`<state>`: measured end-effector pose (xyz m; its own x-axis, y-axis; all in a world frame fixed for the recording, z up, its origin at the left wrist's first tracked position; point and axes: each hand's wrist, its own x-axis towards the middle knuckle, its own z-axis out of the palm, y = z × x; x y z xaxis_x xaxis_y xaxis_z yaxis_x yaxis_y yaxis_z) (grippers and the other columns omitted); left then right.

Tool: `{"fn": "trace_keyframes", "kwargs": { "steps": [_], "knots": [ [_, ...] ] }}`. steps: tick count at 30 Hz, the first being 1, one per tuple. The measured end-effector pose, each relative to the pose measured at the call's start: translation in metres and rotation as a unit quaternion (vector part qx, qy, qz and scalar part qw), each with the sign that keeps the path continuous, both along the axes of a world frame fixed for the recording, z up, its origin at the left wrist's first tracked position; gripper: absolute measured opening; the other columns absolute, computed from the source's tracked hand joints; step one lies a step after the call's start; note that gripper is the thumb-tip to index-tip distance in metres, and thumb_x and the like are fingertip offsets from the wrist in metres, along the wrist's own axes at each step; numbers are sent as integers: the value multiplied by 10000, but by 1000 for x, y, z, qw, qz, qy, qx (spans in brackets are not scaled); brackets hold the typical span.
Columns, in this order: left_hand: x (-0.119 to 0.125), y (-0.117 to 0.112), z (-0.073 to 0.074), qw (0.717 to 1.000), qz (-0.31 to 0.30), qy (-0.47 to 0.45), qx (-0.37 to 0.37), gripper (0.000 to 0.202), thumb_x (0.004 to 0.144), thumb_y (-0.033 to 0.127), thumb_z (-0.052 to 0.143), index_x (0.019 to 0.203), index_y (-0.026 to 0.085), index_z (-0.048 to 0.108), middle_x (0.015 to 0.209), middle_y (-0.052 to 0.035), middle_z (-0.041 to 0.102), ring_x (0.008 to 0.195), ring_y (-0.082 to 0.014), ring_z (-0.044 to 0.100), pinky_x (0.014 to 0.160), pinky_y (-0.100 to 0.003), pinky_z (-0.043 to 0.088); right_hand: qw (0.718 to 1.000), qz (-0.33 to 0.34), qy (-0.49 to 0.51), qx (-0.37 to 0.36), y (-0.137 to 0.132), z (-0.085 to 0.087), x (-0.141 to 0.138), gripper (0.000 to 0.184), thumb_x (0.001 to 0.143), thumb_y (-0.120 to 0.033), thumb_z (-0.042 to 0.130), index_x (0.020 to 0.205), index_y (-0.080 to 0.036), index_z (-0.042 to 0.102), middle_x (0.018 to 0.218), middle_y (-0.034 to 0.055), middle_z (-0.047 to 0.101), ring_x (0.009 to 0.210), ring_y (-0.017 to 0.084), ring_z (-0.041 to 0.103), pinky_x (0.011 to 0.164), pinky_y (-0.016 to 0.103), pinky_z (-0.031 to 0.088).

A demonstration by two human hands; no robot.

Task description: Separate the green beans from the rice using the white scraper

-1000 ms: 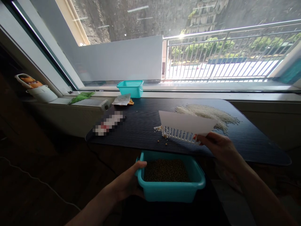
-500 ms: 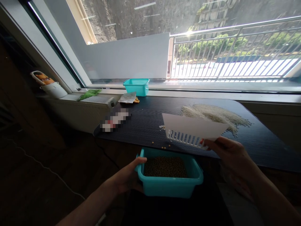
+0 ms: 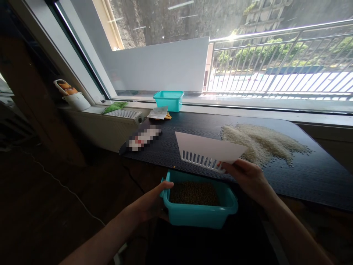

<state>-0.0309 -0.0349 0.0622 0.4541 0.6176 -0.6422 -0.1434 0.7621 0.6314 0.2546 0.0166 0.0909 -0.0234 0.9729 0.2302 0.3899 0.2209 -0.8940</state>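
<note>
My left hand (image 3: 151, 200) grips the left end of a teal plastic tub (image 3: 202, 216), its thumb over the rim. Inside the tub lies a layer of small brownish beans (image 3: 194, 193). A white flat scraper (image 3: 208, 146) with a row of slots along its lower edge is pinched in my right hand (image 3: 249, 178). The scraper is tilted above the table's front edge, just behind the tub. One yellowish bean (image 3: 174, 167) shows near that edge, left of the scraper. The scraper hides part of the tabletop behind it.
A spread heap of white rice-like grains (image 3: 264, 141) covers the right part of the dark table (image 3: 309, 180). At the back stand another teal tub (image 3: 168, 101) and a paper packet (image 3: 158, 112). A blurred-out item (image 3: 145, 138) lies left. A white pot (image 3: 77, 101) sits by the window.
My right hand has moved the scraper left along the table's front edge. Several loose beans there no longer show. The tub stays in my left hand; the view has shifted slightly.
</note>
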Motion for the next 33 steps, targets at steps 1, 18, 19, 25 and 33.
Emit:
{"fn": "trace_keyframes", "kwargs": {
  "steps": [1,18,19,25,33],
  "knots": [
    [-1,0,0,1000,3,1,-4,580,752,541,539,1145,116,577,974,-130,684,939,-292,622,720,-422,524,1000,8,-5,4,4,0,-7,305,725,-459,643,780,-177,745,705,35,717,671,193,646,623,285,521],
    [-35,-11,4,998,64,14,-8,623,786,516,524,1268,125,469,986,-131,686,949,-292,634,812,-461,495,999,9,34,-35,-15,0,-21,269,709,-403,663,826,-175,745,757,42,739,697,226,682,639,305,562],
    [-30,-10,3,998,60,13,-8,628,782,522,524,1264,123,470,986,-134,684,952,-296,632,810,-468,495,999,-23,32,-33,-20,-1,-13,254,699,-400,669,804,-181,743,719,36,735,667,224,681,613,299,562],
    [4,-5,-2,1000,5,-19,-5,667,735,559,559,1245,135,488,1046,-145,659,992,-312,606,809,-477,488,984,-176,-8,-1,-32,-8,32,202,701,-397,668,804,-235,729,691,1,730,637,215,686,592,283,554],
    [21,-1,-4,1000,-17,-18,-10,642,758,548,533,1246,135,475,1072,-144,647,1011,-305,595,803,-453,495,952,-301,-55,29,-25,3,72,187,709,-389,644,720,-210,698,630,17,707,630,217,671,587,286,520]
  ]
}}
